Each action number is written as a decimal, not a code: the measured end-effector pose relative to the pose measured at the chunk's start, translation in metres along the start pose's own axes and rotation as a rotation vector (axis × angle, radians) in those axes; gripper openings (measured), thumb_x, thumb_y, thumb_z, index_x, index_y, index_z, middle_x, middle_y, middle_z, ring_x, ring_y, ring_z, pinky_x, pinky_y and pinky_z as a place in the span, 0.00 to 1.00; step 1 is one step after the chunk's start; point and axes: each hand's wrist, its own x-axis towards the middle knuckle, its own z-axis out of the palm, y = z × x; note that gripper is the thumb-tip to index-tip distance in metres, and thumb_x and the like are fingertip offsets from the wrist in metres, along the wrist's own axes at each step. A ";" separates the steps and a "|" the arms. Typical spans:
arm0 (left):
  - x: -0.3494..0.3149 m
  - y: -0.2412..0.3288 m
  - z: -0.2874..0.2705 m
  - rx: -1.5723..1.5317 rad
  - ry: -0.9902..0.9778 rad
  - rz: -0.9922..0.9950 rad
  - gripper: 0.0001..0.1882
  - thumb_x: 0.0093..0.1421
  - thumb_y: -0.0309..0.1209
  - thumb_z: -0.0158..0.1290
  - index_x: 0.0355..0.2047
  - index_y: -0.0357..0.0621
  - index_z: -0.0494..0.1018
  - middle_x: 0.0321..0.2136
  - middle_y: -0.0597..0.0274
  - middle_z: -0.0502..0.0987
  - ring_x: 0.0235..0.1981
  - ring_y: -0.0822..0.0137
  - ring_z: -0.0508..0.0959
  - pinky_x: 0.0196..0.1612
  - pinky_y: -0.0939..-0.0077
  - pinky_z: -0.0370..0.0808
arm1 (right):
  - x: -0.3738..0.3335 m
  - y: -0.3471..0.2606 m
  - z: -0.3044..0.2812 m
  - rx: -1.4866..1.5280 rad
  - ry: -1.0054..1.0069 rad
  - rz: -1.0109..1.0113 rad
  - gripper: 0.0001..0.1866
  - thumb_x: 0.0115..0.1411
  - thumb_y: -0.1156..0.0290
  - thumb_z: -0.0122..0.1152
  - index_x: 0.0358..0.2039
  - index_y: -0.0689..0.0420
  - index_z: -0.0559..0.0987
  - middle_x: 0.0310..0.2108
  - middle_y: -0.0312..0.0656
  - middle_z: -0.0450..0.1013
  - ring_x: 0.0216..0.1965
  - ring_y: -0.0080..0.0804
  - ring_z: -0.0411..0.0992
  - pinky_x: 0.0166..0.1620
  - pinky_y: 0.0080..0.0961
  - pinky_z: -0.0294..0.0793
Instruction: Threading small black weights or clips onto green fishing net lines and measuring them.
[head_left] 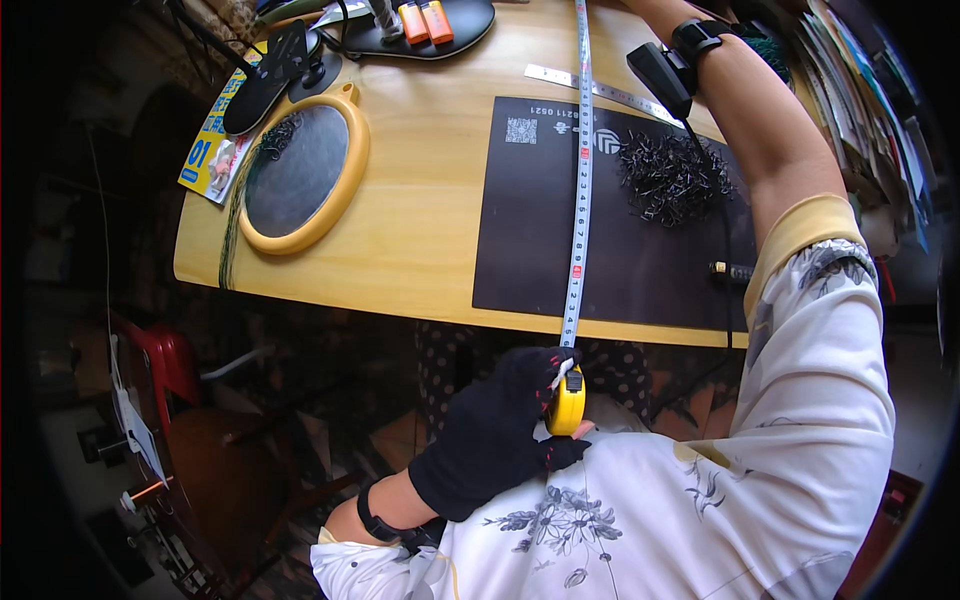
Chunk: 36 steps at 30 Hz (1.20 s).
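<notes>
My left hand (490, 425), in a black glove, is closed around a yellow tape measure (568, 402) just off the table's near edge. Its white blade (584, 180) is pulled out straight across the table and runs past the top of the picture. Beneath the blade lies a dark rectangular mat (530, 230) with a heap of small black bent pieces (672, 178) on its right part. My right arm (765, 130) reaches far forward with a black strap and a black device at the wrist; the right hand itself is beyond the top edge.
A yellow-framed oval mirror (358, 170) lies at the left, with green strands (232, 225) beside it. Behind stand a black stand (265, 85) and a dark base with orange blocks (426, 22). A white ruler (550, 76) lies beyond the mat; stacked papers (860, 110) line the right.
</notes>
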 end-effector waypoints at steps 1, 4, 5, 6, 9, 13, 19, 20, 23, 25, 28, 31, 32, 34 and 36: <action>0.000 0.000 0.000 -0.017 0.003 0.001 0.39 0.47 0.38 0.77 0.58 0.43 0.72 0.46 0.56 0.78 0.42 0.61 0.82 0.46 0.73 0.80 | -0.001 -0.001 0.000 -0.009 0.015 -0.032 0.05 0.53 0.66 0.71 0.30 0.52 0.86 0.37 0.46 0.82 0.44 0.47 0.81 0.51 0.40 0.79; 0.001 0.000 -0.001 -0.083 0.007 -0.029 0.39 0.48 0.37 0.77 0.58 0.41 0.72 0.48 0.54 0.76 0.44 0.61 0.81 0.49 0.73 0.79 | -0.001 -0.002 -0.002 0.037 -0.031 0.042 0.05 0.54 0.66 0.71 0.30 0.52 0.86 0.36 0.46 0.82 0.44 0.47 0.81 0.51 0.40 0.78; 0.000 0.000 -0.001 -0.081 0.005 -0.043 0.39 0.48 0.37 0.77 0.58 0.41 0.72 0.48 0.54 0.76 0.46 0.60 0.81 0.50 0.73 0.78 | 0.000 -0.002 -0.002 0.001 -0.036 0.030 0.05 0.54 0.66 0.70 0.30 0.52 0.86 0.36 0.46 0.82 0.44 0.47 0.81 0.52 0.40 0.78; 0.000 0.000 -0.001 -0.104 -0.001 -0.068 0.39 0.48 0.37 0.77 0.58 0.40 0.72 0.49 0.53 0.76 0.47 0.60 0.80 0.51 0.72 0.78 | 0.000 -0.002 -0.002 -0.002 -0.037 0.023 0.05 0.54 0.66 0.70 0.30 0.52 0.86 0.37 0.46 0.82 0.44 0.47 0.80 0.52 0.40 0.78; 0.001 -0.002 0.000 -0.028 0.032 -0.001 0.40 0.47 0.37 0.77 0.59 0.41 0.73 0.49 0.53 0.75 0.47 0.58 0.79 0.52 0.70 0.77 | 0.000 0.002 0.001 -0.006 -0.024 0.004 0.06 0.54 0.66 0.70 0.30 0.52 0.86 0.36 0.46 0.82 0.44 0.48 0.80 0.52 0.41 0.77; 0.003 -0.002 -0.001 -0.014 0.053 0.020 0.39 0.47 0.39 0.77 0.58 0.41 0.73 0.48 0.53 0.75 0.48 0.57 0.79 0.53 0.67 0.77 | -0.003 0.002 0.008 -0.010 -0.008 -0.042 0.07 0.54 0.64 0.70 0.30 0.53 0.86 0.36 0.47 0.82 0.43 0.49 0.80 0.52 0.43 0.76; 0.005 0.004 -0.004 -0.019 0.039 -0.023 0.39 0.49 0.43 0.75 0.58 0.44 0.73 0.48 0.53 0.75 0.48 0.55 0.79 0.53 0.65 0.77 | -0.007 -0.004 -0.005 0.046 0.021 -0.086 0.07 0.55 0.71 0.69 0.33 0.59 0.87 0.34 0.51 0.81 0.39 0.50 0.80 0.46 0.39 0.80; 0.005 0.005 -0.004 0.018 0.050 0.008 0.39 0.49 0.43 0.75 0.58 0.44 0.73 0.47 0.53 0.75 0.47 0.55 0.79 0.53 0.65 0.77 | -0.008 -0.006 -0.008 0.084 0.010 -0.087 0.08 0.55 0.70 0.69 0.33 0.60 0.86 0.35 0.53 0.81 0.40 0.54 0.79 0.47 0.42 0.79; 0.005 0.007 -0.003 0.058 0.071 0.050 0.39 0.49 0.44 0.75 0.58 0.42 0.73 0.46 0.53 0.75 0.46 0.54 0.78 0.52 0.64 0.76 | -0.013 -0.012 -0.019 0.172 0.011 -0.060 0.07 0.53 0.71 0.70 0.31 0.60 0.86 0.33 0.53 0.80 0.38 0.50 0.80 0.46 0.40 0.79; 0.004 0.007 -0.002 0.031 0.084 0.048 0.39 0.50 0.44 0.75 0.58 0.41 0.73 0.46 0.53 0.75 0.46 0.54 0.78 0.52 0.64 0.76 | -0.018 -0.017 -0.026 0.208 0.052 -0.011 0.07 0.52 0.72 0.71 0.32 0.59 0.86 0.32 0.51 0.80 0.37 0.48 0.80 0.46 0.39 0.79; 0.004 0.007 -0.002 0.009 0.083 0.036 0.39 0.50 0.44 0.75 0.58 0.41 0.73 0.46 0.52 0.74 0.46 0.54 0.78 0.52 0.65 0.76 | -0.020 -0.023 -0.041 0.158 0.039 0.195 0.07 0.54 0.68 0.72 0.34 0.53 0.88 0.39 0.49 0.83 0.44 0.48 0.81 0.50 0.39 0.80; 0.004 0.006 -0.001 0.020 0.092 0.047 0.39 0.50 0.43 0.75 0.58 0.41 0.73 0.46 0.51 0.75 0.46 0.54 0.78 0.52 0.65 0.76 | -0.021 -0.025 -0.056 0.133 -0.020 0.405 0.08 0.56 0.65 0.74 0.33 0.54 0.87 0.36 0.47 0.84 0.40 0.42 0.83 0.44 0.38 0.82; 0.004 0.006 0.000 0.023 0.099 0.055 0.38 0.50 0.43 0.75 0.58 0.41 0.73 0.47 0.51 0.75 0.46 0.54 0.78 0.52 0.65 0.76 | -0.022 -0.026 -0.059 0.257 -0.131 0.485 0.08 0.56 0.64 0.74 0.32 0.55 0.87 0.34 0.45 0.84 0.37 0.39 0.83 0.41 0.36 0.83; 0.004 0.005 0.000 0.043 0.122 0.097 0.38 0.51 0.43 0.74 0.58 0.41 0.72 0.46 0.51 0.74 0.44 0.53 0.78 0.49 0.65 0.77 | -0.025 -0.028 -0.061 0.504 -0.353 0.653 0.11 0.57 0.63 0.74 0.31 0.57 0.87 0.30 0.43 0.84 0.31 0.33 0.83 0.35 0.32 0.83; 0.004 0.003 0.001 0.080 0.153 0.167 0.37 0.52 0.44 0.73 0.58 0.41 0.71 0.45 0.52 0.73 0.41 0.54 0.79 0.45 0.66 0.79 | -0.033 -0.033 -0.058 0.671 -0.369 0.689 0.10 0.57 0.67 0.75 0.29 0.61 0.86 0.28 0.42 0.83 0.26 0.29 0.81 0.27 0.27 0.80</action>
